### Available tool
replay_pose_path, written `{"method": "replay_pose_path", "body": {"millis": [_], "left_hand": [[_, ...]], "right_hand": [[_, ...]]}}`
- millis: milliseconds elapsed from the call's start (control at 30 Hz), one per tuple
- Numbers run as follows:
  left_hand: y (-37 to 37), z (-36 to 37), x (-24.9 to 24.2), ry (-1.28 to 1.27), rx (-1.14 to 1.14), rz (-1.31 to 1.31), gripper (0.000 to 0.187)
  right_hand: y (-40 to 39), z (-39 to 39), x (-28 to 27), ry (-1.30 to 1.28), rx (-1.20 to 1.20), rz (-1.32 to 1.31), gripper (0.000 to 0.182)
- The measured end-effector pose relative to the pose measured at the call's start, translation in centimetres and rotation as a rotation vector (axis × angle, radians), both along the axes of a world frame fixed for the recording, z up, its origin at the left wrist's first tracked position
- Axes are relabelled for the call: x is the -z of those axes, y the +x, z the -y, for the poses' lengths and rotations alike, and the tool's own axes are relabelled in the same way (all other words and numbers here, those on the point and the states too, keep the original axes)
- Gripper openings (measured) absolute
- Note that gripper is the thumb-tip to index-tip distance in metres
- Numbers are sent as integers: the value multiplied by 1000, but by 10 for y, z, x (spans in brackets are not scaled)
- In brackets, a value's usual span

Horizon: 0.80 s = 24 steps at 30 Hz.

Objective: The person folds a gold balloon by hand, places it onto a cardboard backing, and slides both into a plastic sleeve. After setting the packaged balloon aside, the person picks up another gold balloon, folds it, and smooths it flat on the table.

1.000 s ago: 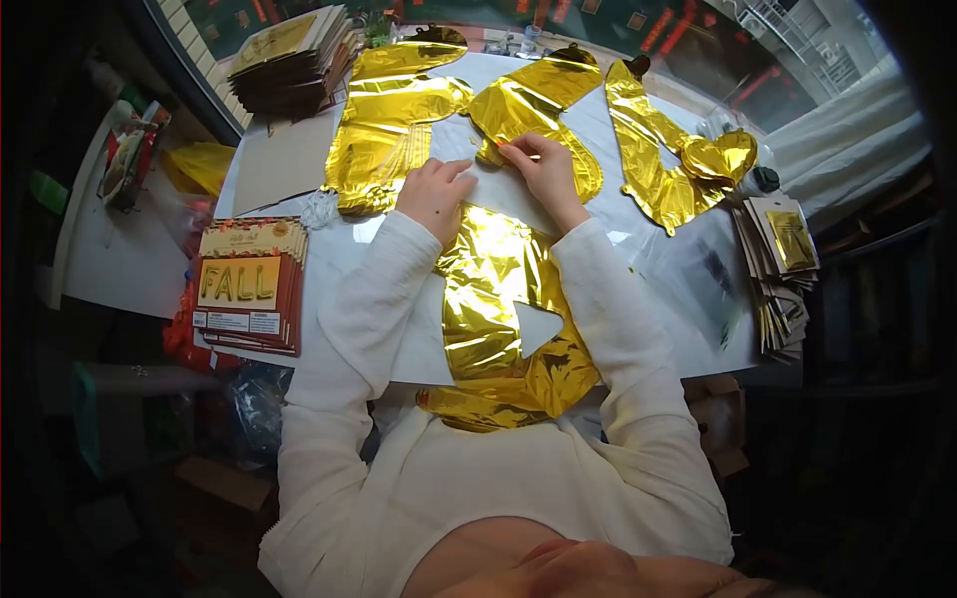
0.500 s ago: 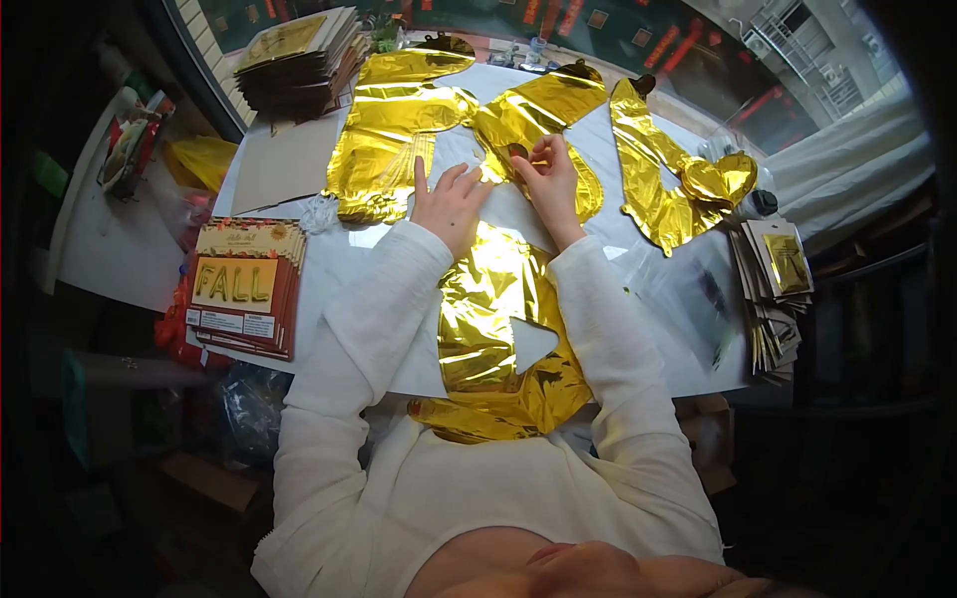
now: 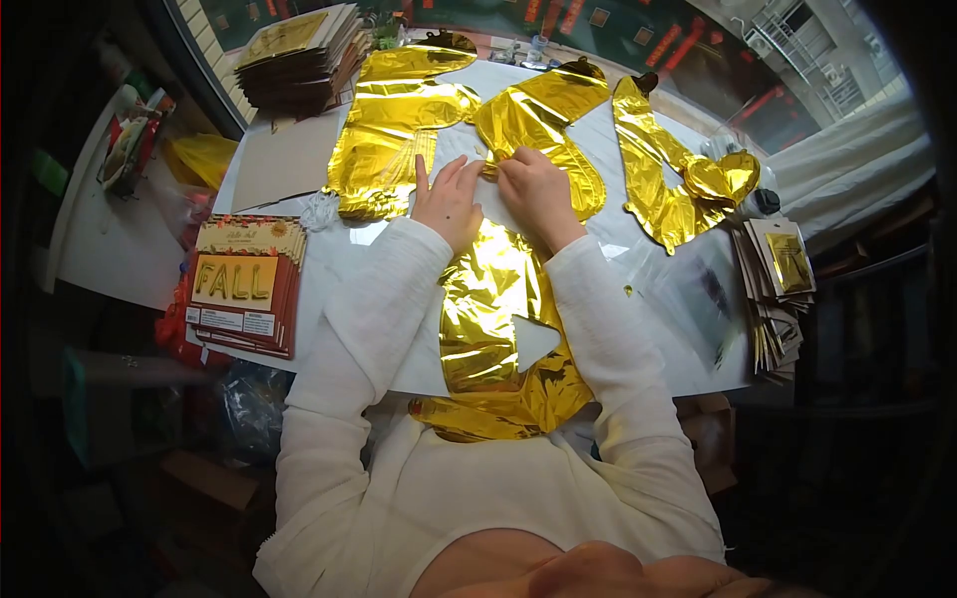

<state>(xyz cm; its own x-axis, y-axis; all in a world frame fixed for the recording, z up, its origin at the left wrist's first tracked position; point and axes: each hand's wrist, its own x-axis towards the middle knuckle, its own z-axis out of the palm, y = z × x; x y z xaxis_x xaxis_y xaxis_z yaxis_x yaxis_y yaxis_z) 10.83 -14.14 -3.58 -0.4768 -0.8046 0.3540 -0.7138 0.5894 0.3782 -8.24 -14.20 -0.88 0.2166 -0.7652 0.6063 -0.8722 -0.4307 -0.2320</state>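
Several flat gold foil balloons lie on the white table [image 3: 399,364]. My left hand [image 3: 449,206] rests palm down with its fingers spread, touching near the lower edge of the middle foil balloon [image 3: 543,110]. Right beside it, the curled fingers of my right hand [image 3: 536,194] pinch that balloon's lower left edge; the exact spot is hidden under the fingers. Another foil balloon [image 3: 483,319], with a triangular opening, runs from below my hands over the table's front edge towards my lap. Left of my left hand lies a further foil balloon [image 3: 384,130].
An L-like foil balloon [image 3: 653,179] lies at right. "FALL" packages [image 3: 244,289] are stacked at left, and brown card packs [image 3: 299,65] at the back left. More packs [image 3: 778,289] stand at the right edge near clear plastic bags [image 3: 688,299]. A window is behind.
My right hand has turned over and moved slightly left and down, its fingers closing at the middle balloon's edge beside my left fingertips. My left hand has barely moved.
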Motion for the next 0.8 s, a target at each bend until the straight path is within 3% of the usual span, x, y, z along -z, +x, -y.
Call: {"method": "replay_pose_path", "body": {"millis": [67, 300, 467, 600, 700, 800], "left_hand": [[0, 0, 1, -29, 6, 3, 65], [-2, 1, 4, -80, 26, 86, 69], [-4, -1, 3, -204, -5, 138, 61], [-3, -2, 0, -168, 21, 188, 58], [-4, -1, -2, -98, 27, 235, 53], [-4, -1, 0, -100, 24, 229, 53]], "right_hand": [[-3, 6, 7, -12, 7, 15, 10], [-14, 18, 13, 224, 43, 429, 15], [-22, 29, 20, 186, -4, 621, 21], [-38, 40, 28, 378, -4, 791, 28], [-56, 47, 33, 700, -120, 1282, 22], [-64, 50, 28, 588, -139, 1487, 18]]}}
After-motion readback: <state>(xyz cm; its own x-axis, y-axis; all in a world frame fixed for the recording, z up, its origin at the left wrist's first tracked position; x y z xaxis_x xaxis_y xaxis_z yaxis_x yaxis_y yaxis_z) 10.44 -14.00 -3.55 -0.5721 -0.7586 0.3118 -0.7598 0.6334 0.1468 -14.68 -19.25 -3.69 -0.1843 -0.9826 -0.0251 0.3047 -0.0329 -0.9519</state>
